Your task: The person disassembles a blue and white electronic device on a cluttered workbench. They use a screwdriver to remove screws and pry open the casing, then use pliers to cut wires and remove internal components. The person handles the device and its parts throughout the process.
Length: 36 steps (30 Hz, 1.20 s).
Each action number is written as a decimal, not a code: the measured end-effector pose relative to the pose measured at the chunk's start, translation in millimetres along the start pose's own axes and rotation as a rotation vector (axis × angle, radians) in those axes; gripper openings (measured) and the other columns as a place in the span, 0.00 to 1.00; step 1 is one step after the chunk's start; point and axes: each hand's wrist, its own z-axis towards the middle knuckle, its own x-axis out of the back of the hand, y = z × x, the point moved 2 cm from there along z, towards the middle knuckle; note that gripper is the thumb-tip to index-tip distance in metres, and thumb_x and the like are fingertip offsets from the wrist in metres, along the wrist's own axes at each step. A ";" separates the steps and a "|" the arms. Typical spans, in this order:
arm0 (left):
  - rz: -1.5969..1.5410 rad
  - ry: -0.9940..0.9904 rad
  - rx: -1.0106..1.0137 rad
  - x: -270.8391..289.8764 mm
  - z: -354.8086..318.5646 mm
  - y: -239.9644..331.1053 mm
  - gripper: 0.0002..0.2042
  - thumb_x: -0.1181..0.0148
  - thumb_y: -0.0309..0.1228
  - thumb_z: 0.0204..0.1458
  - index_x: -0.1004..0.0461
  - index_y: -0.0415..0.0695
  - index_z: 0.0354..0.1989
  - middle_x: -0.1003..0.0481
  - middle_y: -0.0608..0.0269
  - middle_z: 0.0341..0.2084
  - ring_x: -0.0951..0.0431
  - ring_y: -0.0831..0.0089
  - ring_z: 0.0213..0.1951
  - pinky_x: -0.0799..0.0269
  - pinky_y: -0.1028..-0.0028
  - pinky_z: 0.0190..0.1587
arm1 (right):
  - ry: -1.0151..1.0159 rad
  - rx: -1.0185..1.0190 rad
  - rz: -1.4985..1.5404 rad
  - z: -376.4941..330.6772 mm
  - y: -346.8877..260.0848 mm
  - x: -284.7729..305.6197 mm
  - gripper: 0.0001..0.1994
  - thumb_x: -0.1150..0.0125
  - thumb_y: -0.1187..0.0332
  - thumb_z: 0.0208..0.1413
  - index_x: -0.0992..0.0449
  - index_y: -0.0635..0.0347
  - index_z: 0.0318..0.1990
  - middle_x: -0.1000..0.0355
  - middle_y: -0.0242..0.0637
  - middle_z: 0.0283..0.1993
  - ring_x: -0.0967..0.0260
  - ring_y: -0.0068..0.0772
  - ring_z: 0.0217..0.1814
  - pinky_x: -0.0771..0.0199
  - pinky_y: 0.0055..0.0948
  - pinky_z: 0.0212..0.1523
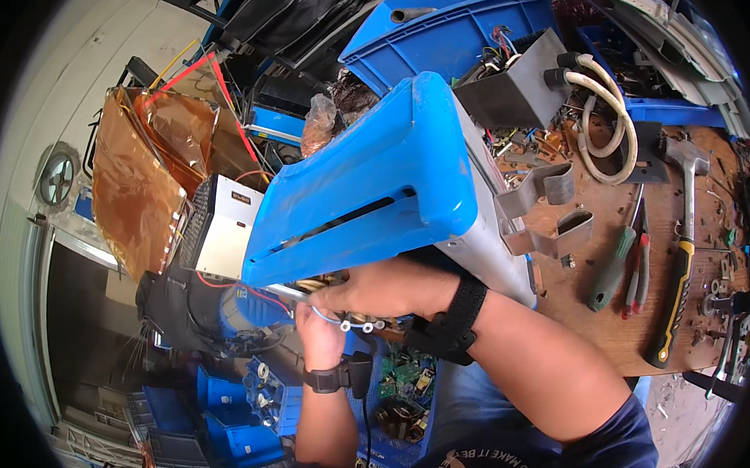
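A large metal casing with a glossy blue slotted cover [352, 174] stands tilted in front of me, its silver side [495, 260] facing right. My right hand [389, 289] reaches under its near edge, fingers curled closed and mostly hidden by the cover. Just below, my left hand [322, 336] comes up against the same edge, also closed, its fingertips lost behind the right hand. Thin wires with ring terminals [361, 326] hang beside both hands; whether either hand grips them I cannot tell. Two bent metal brackets [553, 187] stick out on the casing's right.
On the wooden bench [557, 284] at right lie a hammer [684, 247], a green-handled screwdriver [612, 269] and red-handled pliers [638, 275]. Behind are a grey metal box [515, 94] with thick cables [622, 136] and a blue crate [459, 37]. A bin of circuit boards [406, 386] sits below.
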 end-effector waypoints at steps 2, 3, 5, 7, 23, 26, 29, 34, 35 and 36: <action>0.054 -0.037 0.023 -1.5 -4.9 8.1 0.07 0.47 0.27 0.59 0.27 0.39 0.42 0.24 0.59 0.35 0.25 0.71 0.33 0.29 0.71 0.35 | 0.069 0.044 -0.147 -2.7 0.6 -2.2 0.12 0.44 0.63 0.52 0.20 0.63 0.32 0.22 0.47 0.32 0.23 0.44 0.33 0.25 0.38 0.36; 0.079 -0.056 0.035 -4.0 -7.2 12.1 0.07 0.47 0.28 0.60 0.27 0.39 0.41 0.24 0.59 0.35 0.25 0.72 0.32 0.29 0.72 0.33 | 0.140 0.083 -0.226 -4.2 -5.5 -1.4 0.11 0.43 0.65 0.51 0.21 0.64 0.29 0.22 0.46 0.29 0.23 0.43 0.30 0.24 0.37 0.34; 0.104 -0.006 0.017 -6.1 -9.0 13.2 0.07 0.47 0.29 0.61 0.27 0.39 0.41 0.24 0.59 0.33 0.27 0.72 0.29 0.31 0.73 0.32 | 0.156 0.048 -0.487 -16.1 -16.9 -1.7 0.13 0.33 0.66 0.41 0.22 0.60 0.36 0.23 0.45 0.33 0.24 0.46 0.35 0.24 0.40 0.37; 0.121 -0.023 0.038 -0.8 -7.8 14.5 0.07 0.47 0.29 0.61 0.27 0.39 0.42 0.24 0.59 0.33 0.27 0.73 0.28 0.31 0.74 0.31 | 0.213 0.040 -0.621 -25.1 -32.6 -1.1 0.19 0.28 0.67 0.35 0.22 0.58 0.39 0.24 0.44 0.34 0.25 0.46 0.37 0.24 0.41 0.38; -0.034 -0.238 0.197 16.7 -2.2 16.4 0.13 0.41 0.35 0.58 0.29 0.40 0.46 0.29 0.61 0.28 0.33 0.73 0.24 0.39 0.73 0.26 | 0.536 0.294 -0.637 -51.2 7.1 -29.9 0.11 0.39 0.62 0.44 0.26 0.56 0.33 0.29 0.33 0.31 0.27 0.36 0.38 0.26 0.35 0.38; -0.040 -0.195 0.178 13.7 -0.7 14.1 0.14 0.41 0.35 0.58 0.29 0.39 0.46 0.26 0.60 0.31 0.33 0.73 0.24 0.38 0.73 0.26 | 0.486 0.206 -0.580 -51.0 9.7 -30.5 0.10 0.38 0.63 0.44 0.25 0.56 0.33 0.29 0.33 0.31 0.27 0.35 0.37 0.25 0.34 0.37; -0.017 -0.182 0.168 7.7 -0.4 16.6 0.14 0.41 0.35 0.58 0.29 0.39 0.46 0.26 0.60 0.32 0.32 0.73 0.25 0.37 0.73 0.27 | 0.496 0.220 -0.564 -48.4 10.8 -27.9 0.10 0.38 0.63 0.43 0.25 0.56 0.33 0.29 0.33 0.31 0.27 0.35 0.37 0.25 0.34 0.36; 0.027 -0.117 0.124 0.2 -4.3 14.1 0.15 0.41 0.35 0.58 0.29 0.38 0.49 0.26 0.60 0.32 0.30 0.71 0.26 0.34 0.71 0.29 | 0.452 0.200 -0.588 -47.9 12.9 -26.3 0.22 0.31 0.63 0.38 0.22 0.55 0.45 0.26 0.35 0.39 0.27 0.38 0.40 0.25 0.35 0.39; 0.040 -0.099 0.112 -2.7 -6.6 12.8 0.15 0.42 0.35 0.58 0.29 0.38 0.49 0.26 0.60 0.32 0.30 0.71 0.27 0.34 0.71 0.29 | 0.463 0.207 -0.607 -48.1 13.8 -26.5 0.22 0.31 0.63 0.37 0.22 0.55 0.45 0.26 0.35 0.39 0.27 0.38 0.40 0.26 0.35 0.39; 0.035 -0.067 0.131 -6.0 -11.0 10.9 0.15 0.42 0.35 0.59 0.29 0.38 0.49 0.26 0.60 0.32 0.29 0.70 0.27 0.33 0.71 0.30 | 0.451 0.193 -0.618 -47.8 13.1 -26.1 0.22 0.31 0.63 0.36 0.22 0.55 0.44 0.26 0.35 0.38 0.27 0.38 0.40 0.26 0.35 0.39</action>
